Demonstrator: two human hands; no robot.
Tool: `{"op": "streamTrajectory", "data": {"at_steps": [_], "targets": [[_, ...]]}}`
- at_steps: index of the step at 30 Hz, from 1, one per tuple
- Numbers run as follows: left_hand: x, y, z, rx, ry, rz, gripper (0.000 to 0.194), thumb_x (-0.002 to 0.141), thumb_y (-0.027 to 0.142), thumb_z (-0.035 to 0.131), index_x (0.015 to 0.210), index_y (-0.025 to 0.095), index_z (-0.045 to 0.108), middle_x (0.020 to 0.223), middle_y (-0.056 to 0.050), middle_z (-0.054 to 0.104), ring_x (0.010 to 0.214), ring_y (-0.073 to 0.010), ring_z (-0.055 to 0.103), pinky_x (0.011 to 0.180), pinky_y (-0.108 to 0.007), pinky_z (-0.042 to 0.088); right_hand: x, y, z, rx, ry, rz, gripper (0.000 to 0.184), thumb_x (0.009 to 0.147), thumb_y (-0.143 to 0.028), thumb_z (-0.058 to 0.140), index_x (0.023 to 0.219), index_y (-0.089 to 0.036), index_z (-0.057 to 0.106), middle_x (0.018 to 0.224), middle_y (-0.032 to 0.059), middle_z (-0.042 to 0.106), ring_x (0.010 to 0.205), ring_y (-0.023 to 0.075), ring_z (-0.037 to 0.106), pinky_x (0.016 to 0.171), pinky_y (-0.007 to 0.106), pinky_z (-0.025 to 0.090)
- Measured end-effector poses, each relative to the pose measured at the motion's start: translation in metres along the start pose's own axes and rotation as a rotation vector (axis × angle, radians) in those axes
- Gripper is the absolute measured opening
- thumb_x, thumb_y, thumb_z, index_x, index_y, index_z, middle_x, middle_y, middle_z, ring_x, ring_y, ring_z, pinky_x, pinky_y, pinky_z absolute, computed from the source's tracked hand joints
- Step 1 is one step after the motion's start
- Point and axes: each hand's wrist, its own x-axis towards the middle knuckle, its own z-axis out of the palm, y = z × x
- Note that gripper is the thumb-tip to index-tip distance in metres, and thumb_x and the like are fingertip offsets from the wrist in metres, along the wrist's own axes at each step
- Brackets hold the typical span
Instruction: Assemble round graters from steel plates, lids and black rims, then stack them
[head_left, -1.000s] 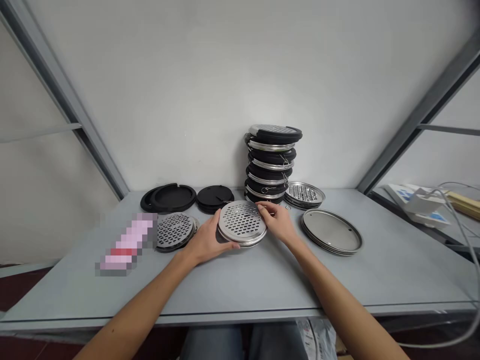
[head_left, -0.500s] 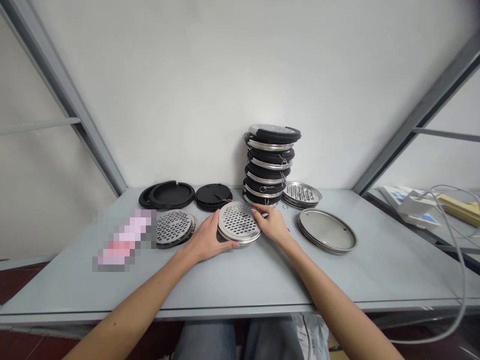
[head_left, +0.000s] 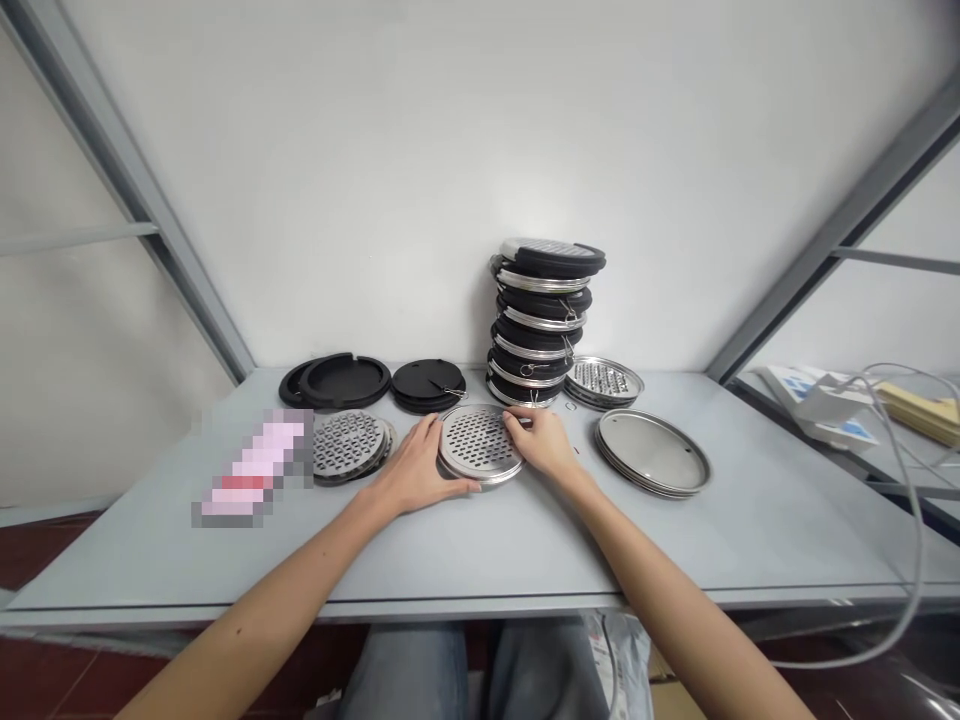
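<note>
A round perforated metal grater disc (head_left: 480, 441) lies at the middle of the table, seated on or in a shiny metal rim. My left hand (head_left: 420, 468) curves around its left side, thumb along the near edge. On the right, my right hand (head_left: 541, 438) grips the edge with its fingertips on the top face. Left of my left hand sits a pile of similar perforated discs (head_left: 349, 445). To the right of my right hand is a stack of plain metal plates (head_left: 654, 450). A small wire ring (head_left: 571, 406) lies beyond my right hand.
Behind my hands rises a tall stack of black and silver round pieces (head_left: 538, 325). Black rings (head_left: 345, 382), black discs (head_left: 429, 384) and more graters (head_left: 602, 380) stand along the wall. A blurred pink item (head_left: 255, 465) lies left. Metal frame posts flank the table (head_left: 465, 560).
The view has shifted slightly. Both hands stay on the grater disc, which looks a little lower in its metal rim than before.
</note>
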Motion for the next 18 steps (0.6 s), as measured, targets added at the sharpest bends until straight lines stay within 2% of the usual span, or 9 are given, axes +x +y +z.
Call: {"op": "streamTrajectory", "data": {"at_steps": [4,8,18], "targets": [[0.001,-0.005,0.004,0.031,-0.019,-0.032,0.106,0.059,0.072,0.07,0.14,0.014,0.033,0.144,-0.019,0.033,0.136,-0.0379,0.03,0.11,-0.051,0.029,0.001,0.004,0.005,0.011,0.012,-0.015,0.032,0.087,-0.038,0.045,0.084,-0.02,0.071,0.072,0.0057,0.07,0.065,0.0205,0.062,0.065,0.03,0.043],[0.002,-0.009,0.005,0.035,-0.007,-0.045,0.108,0.06,0.072,0.069,0.142,0.012,0.031,0.146,-0.021,0.031,0.136,-0.0375,0.03,0.11,-0.05,0.029,0.001,0.004,0.008,0.001,-0.014,-0.05,0.03,0.086,-0.038,0.046,0.08,-0.02,0.069,0.067,0.0044,0.067,0.061,0.0191,0.058,0.063,0.03,0.04],[0.003,-0.009,0.007,0.089,-0.02,-0.012,0.102,0.066,0.071,0.065,0.143,0.015,0.03,0.143,-0.018,0.038,0.132,-0.0358,0.035,0.109,-0.049,0.03,0.002,0.007,0.012,-0.133,-0.03,-0.137,0.024,0.085,-0.035,0.046,0.068,-0.021,0.053,0.063,0.0023,0.056,0.059,0.0164,0.046,0.058,0.028,0.032]]}}
